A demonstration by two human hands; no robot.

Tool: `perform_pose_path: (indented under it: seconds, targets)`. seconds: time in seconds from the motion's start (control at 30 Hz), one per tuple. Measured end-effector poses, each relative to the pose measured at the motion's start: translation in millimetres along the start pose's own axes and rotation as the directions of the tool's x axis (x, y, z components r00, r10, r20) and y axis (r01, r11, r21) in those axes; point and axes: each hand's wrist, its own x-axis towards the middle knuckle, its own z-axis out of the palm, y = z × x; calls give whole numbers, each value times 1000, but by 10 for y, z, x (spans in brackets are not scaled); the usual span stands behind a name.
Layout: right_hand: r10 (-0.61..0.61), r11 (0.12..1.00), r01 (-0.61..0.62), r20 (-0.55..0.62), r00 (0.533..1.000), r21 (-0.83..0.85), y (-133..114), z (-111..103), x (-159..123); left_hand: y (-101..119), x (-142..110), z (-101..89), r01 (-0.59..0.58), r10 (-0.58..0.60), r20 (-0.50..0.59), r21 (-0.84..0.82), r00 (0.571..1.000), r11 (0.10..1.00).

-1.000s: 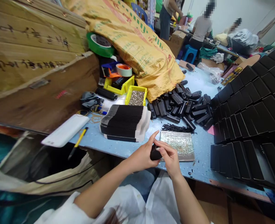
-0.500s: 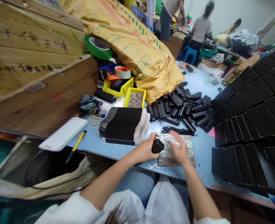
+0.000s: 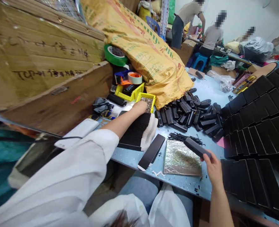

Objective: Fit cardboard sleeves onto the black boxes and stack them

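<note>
My left hand [image 3: 140,107] reaches forward into the yellow bin of small silver screws [image 3: 148,102]; its fingers are curled down in the bin and what they hold is hidden. My right hand [image 3: 212,166] grips one end of a long black plastic part [image 3: 196,148] above a shiny foil bag [image 3: 181,158]. A flat black folded box [image 3: 152,151] lies on the blue table [image 3: 139,159] between my hands, beside a stack of flat black cartons [image 3: 136,132].
A heap of black plastic parts [image 3: 191,113] lies behind the foil bag, with black twist ties [image 3: 180,137] in front. Rows of upright black boxes [image 3: 257,126] fill the right. A yellow woven sack [image 3: 151,56], tape rolls [image 3: 115,55] and cardboard [image 3: 42,63] stand at the back left. People work far behind.
My left hand has let go of the small black box and stretched out to the screw bin. My right hand has picked up a long black part. A flat black box now lies on the table.
</note>
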Motion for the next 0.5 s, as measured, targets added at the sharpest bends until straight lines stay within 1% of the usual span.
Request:
perform_pose_path:
  seconds: [0.07,0.1,0.17,0.2,0.23,0.27,0.3,0.33,0.37,0.4,0.43,0.47,0.5]
  targets:
    - [-132,985,136,43,990,-106,-92,-8,-166,-46,32,-11,-10,10,-4,-26,1000,1000]
    - [-206,961,221,103,973,-167,-133,10,-220,-55,21,-42,-23,23,-18,-46,1000,999]
    - [-312,899,372,258,914,-231,-186,100,-270,-23,-81,-123,-62,57,-59,-86,997,994]
    - [-345,878,424,319,883,-222,-195,170,-270,24,-192,-151,-87,76,-90,-125,993,988]
    - [-370,871,453,350,861,-193,-194,253,-258,93,-353,-154,-119,95,-123,-206,988,971]
    - [-387,877,457,345,855,-149,-188,342,-238,181,-568,-125,-153,112,-145,-307,983,940]
    - [-396,893,441,312,864,-87,-184,430,-212,284,-830,-56,-187,117,-171,-485,978,854]
    - [-396,911,411,264,879,-3,-189,513,-187,394,-1126,50,-203,139,-149,-673,979,711]
    - [-387,922,373,197,901,104,-212,585,-165,502,-1437,188,-164,164,-83,-800,983,577]
    - [-361,915,331,104,927,233,-257,645,-151,601,-1742,343,-87,193,4,-886,981,456]
    - [-310,881,285,5,951,377,-326,693,-146,686,-2020,502,7,199,79,-942,977,335]
    - [-232,821,237,-77,970,519,-419,731,-150,754,-2257,647,95,172,134,-972,976,216]
    - [-141,740,191,-128,982,645,-530,762,-162,806,-2442,766,163,141,178,-980,974,114]
